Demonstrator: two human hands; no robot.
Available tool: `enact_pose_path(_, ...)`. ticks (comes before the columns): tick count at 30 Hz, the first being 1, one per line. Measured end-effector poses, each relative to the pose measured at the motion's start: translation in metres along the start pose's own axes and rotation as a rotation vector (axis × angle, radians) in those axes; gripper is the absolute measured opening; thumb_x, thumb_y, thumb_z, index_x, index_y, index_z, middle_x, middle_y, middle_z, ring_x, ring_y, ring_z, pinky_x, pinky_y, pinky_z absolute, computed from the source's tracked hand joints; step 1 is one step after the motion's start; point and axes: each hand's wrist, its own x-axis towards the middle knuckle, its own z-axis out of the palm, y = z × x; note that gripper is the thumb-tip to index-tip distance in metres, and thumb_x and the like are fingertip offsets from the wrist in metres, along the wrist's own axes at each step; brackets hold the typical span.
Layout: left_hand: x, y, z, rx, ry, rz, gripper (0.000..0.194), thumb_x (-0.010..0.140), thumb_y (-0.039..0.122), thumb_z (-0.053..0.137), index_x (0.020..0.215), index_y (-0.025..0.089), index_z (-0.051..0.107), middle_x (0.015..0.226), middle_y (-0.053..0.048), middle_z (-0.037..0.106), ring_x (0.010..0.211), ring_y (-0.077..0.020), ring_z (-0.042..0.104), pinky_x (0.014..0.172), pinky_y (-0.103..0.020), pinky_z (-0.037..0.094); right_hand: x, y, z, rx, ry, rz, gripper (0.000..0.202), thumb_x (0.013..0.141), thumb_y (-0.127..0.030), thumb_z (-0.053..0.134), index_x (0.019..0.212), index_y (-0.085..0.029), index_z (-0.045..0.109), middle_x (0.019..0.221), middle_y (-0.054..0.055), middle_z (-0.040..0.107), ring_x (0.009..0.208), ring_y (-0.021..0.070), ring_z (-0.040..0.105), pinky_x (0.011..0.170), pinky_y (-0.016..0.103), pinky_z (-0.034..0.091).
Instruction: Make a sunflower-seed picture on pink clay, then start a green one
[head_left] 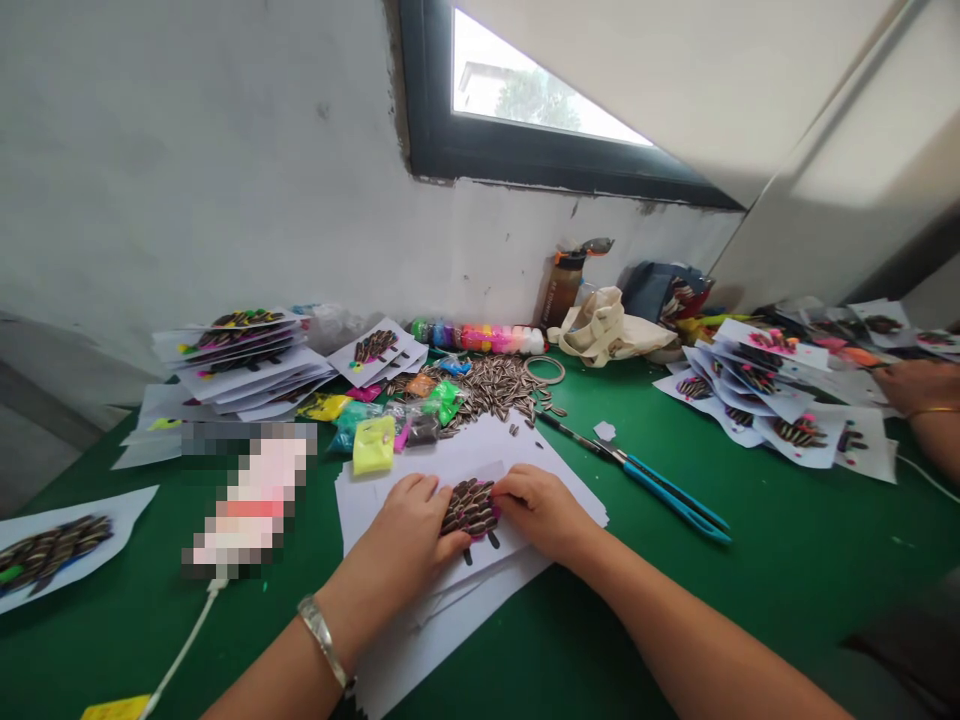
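1. Seed cluster point(471, 508) lies between the hands – seed heap point(495, 388) at its twelve o'clock.
2. Left hand point(405, 528), loosely open, braces nine o'clock; keep pressure light.
3. Right hand point(546, 512) pinches closed at three – contents unclear; press gently.

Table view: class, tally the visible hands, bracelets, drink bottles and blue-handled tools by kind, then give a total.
Hands: 3 (left hand, right hand, another person's hand)
Bracelets: 2 (silver bracelet, gold bracelet)
Drink bottle: 1
Blue-handled tool: 1
Total: 7

seeds point(495, 388) lie behind the paper stack point(559, 465).
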Motion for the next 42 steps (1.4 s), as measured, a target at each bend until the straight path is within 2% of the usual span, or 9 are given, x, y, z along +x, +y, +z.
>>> enact_pose_path(4, 0.001, -0.001, 0.001, 0.008, -0.003, -0.002, 0.037, 0.083, 0.039, 0.067, 0.109, 0.013, 0.067, 0.108, -0.014, 0.063, 0.108, -0.031, 0.053, 0.098, -0.043, 0.042, -0.002, -0.001, 0.001, 0.024, -0.013, -0.01, 0.018, 0.086, -0.01, 0.058, 0.08, -0.02, 0.072, 0.078, 0.001, 0.062, 0.078, 0.0135, 0.058, 0.071, 0.022, 0.041)
enact_pose_path(8, 0.0, -0.001, 0.0, -0.007, -0.002, -0.002, 0.037, 0.084, 0.04, 0.067, 0.11, 0.014, 0.066, 0.108, -0.013, 0.063, 0.108, -0.0307, 0.052, 0.098, -0.043, 0.041, -0.007, 0.001, -0.006, 0.033, 0.041, 0.051, 0.013, 0.084, -0.015, 0.061, 0.09, -0.022, 0.07, 0.081, 0.0, 0.06, 0.072, 0.0127, 0.055, 0.067, 0.022, 0.04)
enact_pose_path(10, 0.0, 0.0, -0.001, -0.013, 0.003, 0.008, 0.037, 0.085, 0.04, 0.066, 0.11, 0.014, 0.066, 0.108, -0.013, 0.063, 0.109, -0.03, 0.052, 0.099, -0.043, 0.041, -0.008, 0.004, -0.009, 0.011, 0.049, 0.057, 0.01, 0.084, -0.015, 0.061, 0.085, -0.02, 0.069, 0.078, 0.0, 0.06, 0.072, 0.0131, 0.055, 0.067, 0.023, 0.039)
enact_pose_path(13, -0.001, 0.0, -0.001, -0.019, 0.005, 0.014, 0.037, 0.085, 0.04, 0.065, 0.111, 0.014, 0.066, 0.108, -0.012, 0.063, 0.109, -0.0295, 0.052, 0.099, -0.041, 0.041, -0.008, 0.007, -0.009, -0.014, -0.003, 0.039, 0.013, 0.085, -0.015, 0.058, 0.077, -0.019, 0.067, 0.075, 0.001, 0.061, 0.074, 0.0136, 0.056, 0.068, 0.023, 0.039)
enact_pose_path(26, 0.001, 0.0, -0.001, 0.008, -0.023, -0.011, 0.04, 0.084, 0.039, 0.067, 0.113, 0.011, 0.066, 0.114, -0.016, 0.062, 0.112, -0.0314, 0.052, 0.102, -0.044, 0.04, -0.006, -0.002, -0.007, -0.112, -0.038, 0.037, 0.016, 0.085, -0.015, 0.056, 0.074, -0.019, 0.067, 0.074, 0.001, 0.061, 0.072, 0.0128, 0.055, 0.064, 0.022, 0.035)
enact_pose_path(31, 0.001, 0.0, -0.001, 0.004, -0.008, -0.017, 0.038, 0.084, 0.04, 0.067, 0.111, 0.014, 0.066, 0.113, -0.014, 0.063, 0.113, -0.0311, 0.052, 0.102, -0.044, 0.04, -0.004, 0.004, -0.01, -0.037, 0.01, 0.031, 0.016, 0.084, -0.014, 0.056, 0.076, -0.019, 0.069, 0.074, 0.0, 0.065, 0.072, 0.0129, 0.058, 0.066, 0.021, 0.039)
enact_pose_path(35, 0.0, 0.002, -0.004, 0.0, -0.024, -0.014, 0.034, 0.086, 0.039, 0.063, 0.11, 0.015, 0.066, 0.111, -0.013, 0.062, 0.113, -0.0305, 0.052, 0.101, -0.042, 0.04, 0.012, 0.017, -0.019, -0.077, 0.096, 0.134, 0.018, 0.086, -0.015, 0.053, 0.082, -0.02, 0.07, 0.078, 0.0, 0.069, 0.074, 0.0129, 0.061, 0.068, 0.02, 0.042)
enact_pose_path(42, -0.002, 0.003, -0.007, -0.013, -0.046, -0.032, 0.042, 0.086, 0.039, 0.063, 0.117, 0.011, 0.064, 0.117, -0.017, 0.061, 0.117, -0.033, 0.05, 0.104, -0.045, 0.038, 0.077, 0.033, -0.024, -0.289, 0.121, 0.176, 0.025, 0.088, -0.014, 0.047, 0.09, -0.018, 0.071, 0.095, 0.007, 0.071, 0.093, 0.0184, 0.062, 0.081, 0.024, 0.041)
